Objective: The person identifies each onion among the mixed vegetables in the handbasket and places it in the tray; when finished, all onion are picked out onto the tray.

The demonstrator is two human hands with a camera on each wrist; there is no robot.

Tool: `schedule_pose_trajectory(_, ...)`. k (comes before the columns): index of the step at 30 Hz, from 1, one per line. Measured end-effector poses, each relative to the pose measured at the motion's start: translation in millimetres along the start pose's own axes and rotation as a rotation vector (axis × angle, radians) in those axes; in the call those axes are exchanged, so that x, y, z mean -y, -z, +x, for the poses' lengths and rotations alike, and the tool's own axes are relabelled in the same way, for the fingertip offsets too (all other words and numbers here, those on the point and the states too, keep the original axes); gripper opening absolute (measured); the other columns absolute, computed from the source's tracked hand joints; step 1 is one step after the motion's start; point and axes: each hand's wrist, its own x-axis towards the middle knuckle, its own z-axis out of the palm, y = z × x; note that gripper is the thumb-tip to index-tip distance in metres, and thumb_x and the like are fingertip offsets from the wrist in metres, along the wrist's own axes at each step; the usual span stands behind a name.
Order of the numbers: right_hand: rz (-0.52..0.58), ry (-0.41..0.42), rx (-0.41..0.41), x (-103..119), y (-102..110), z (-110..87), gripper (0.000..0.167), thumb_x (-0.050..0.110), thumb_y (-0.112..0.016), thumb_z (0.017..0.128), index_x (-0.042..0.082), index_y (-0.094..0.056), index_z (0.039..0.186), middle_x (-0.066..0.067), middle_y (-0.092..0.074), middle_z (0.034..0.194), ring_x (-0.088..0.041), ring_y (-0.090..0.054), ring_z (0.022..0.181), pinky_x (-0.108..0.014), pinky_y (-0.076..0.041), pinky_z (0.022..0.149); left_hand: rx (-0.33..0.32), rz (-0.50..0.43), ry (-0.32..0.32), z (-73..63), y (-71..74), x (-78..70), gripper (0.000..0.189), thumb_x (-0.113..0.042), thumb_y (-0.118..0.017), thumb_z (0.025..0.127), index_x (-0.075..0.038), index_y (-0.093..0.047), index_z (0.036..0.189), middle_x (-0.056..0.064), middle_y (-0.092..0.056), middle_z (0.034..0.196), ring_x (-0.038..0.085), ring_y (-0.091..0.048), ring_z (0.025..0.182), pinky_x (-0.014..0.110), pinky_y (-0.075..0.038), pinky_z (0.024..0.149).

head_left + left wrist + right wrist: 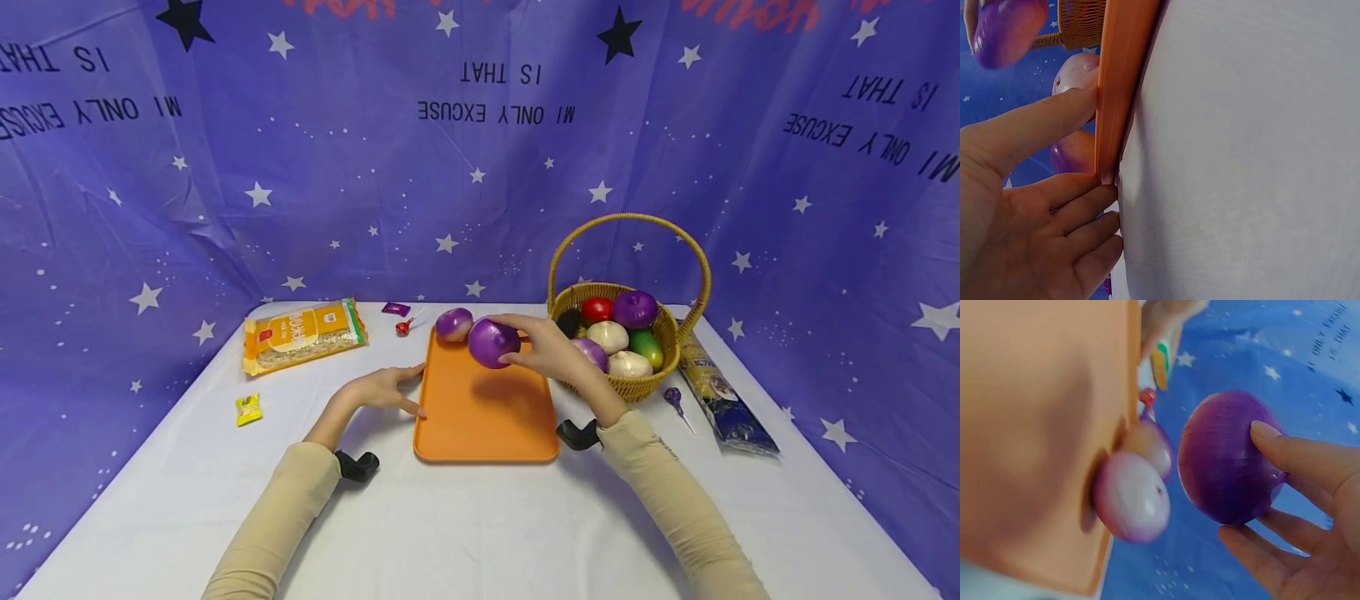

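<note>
My right hand (546,343) holds a purple onion (493,342) above the far part of an orange tray (487,417). In the right wrist view, thumb and fingers grip this onion (1229,456) around its pointed end. Below it, a pinkish-white onion (1134,497) sits on the tray beside a purple-and-white turnip-like vegetable (1150,449). The head view shows the purple-and-white one (453,324) at the tray's far left corner; the held onion hides the other. With fairly straight, spread fingers, my left hand (380,390) touches the tray's left edge.
Right of the tray stands a wicker basket (633,388) with a tall handle, holding several vegetables. Beyond it lie a dark lollipop (673,398) and a long packet (727,400). Leftward are an orange-yellow bag (303,335), a yellow sweet (248,409), a red lollipop (402,328) and a purple sweet (395,308).
</note>
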Motion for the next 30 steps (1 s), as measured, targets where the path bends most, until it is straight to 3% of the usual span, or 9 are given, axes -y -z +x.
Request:
schedule_pose_trajectory(4, -0.032, 0.002, 0.059, -1, -20, 14.4, 0.061, 0.013, -0.081, 0.079, 0.010, -0.057, 0.135, -0.010, -0.060, 0.130, -0.028, -0.059, 0.112, -0.042, -0.051, 0.093, 0.000, 0.000, -0.004, -1.0, 0.5, -0.8, 0.098, -0.043, -0.079, 0.077, -0.005, -0.028, 0.152, 0.020, -0.031, 0.152, 0.040, -0.026, 0.139, 0.054, -0.021, 0.113)
schedule_pose_trajectory(12, -0.143, -0.009, 0.190, -11, -49, 41.0, 0.060, 0.015, -0.080, 0.080, 0.010, -0.057, 0.135, -0.007, -0.060, 0.130, -0.025, -0.054, 0.120, -0.037, -0.042, 0.104, 0.000, -0.001, 0.001, -1.1, 0.5, -0.7, 0.099, -0.045, -0.079, 0.076, -0.006, -0.028, 0.152, 0.020, -0.031, 0.152, 0.041, -0.027, 0.139, 0.054, -0.022, 0.113)
schedule_pose_trajectory(17, -0.205, -0.023, 0.219, -18, -56, 51.3, 0.059, 0.018, -0.081, 0.080, 0.010, -0.059, 0.134, -0.008, -0.063, 0.126, -0.025, -0.056, 0.115, -0.037, -0.041, 0.105, 0.003, -0.006, 0.001, -0.2, 0.7, -0.1, 0.099, -0.046, -0.079, 0.076, -0.007, -0.028, 0.152, 0.019, -0.031, 0.153, 0.040, -0.026, 0.140, 0.054, -0.021, 0.113)
schedule_pose_trajectory(30, -0.205, -0.082, 0.255, -25, -67, 59.8, 0.061, 0.019, -0.078, 0.083, 0.008, -0.054, 0.137, -0.011, -0.055, 0.137, -0.027, -0.051, 0.125, -0.039, -0.037, 0.108, 0.002, -0.007, -0.013, -1.7, 0.7, -0.6, 0.098, -0.043, -0.079, 0.076, -0.006, -0.028, 0.152, 0.021, -0.031, 0.152, 0.042, -0.027, 0.138, 0.055, -0.023, 0.112)
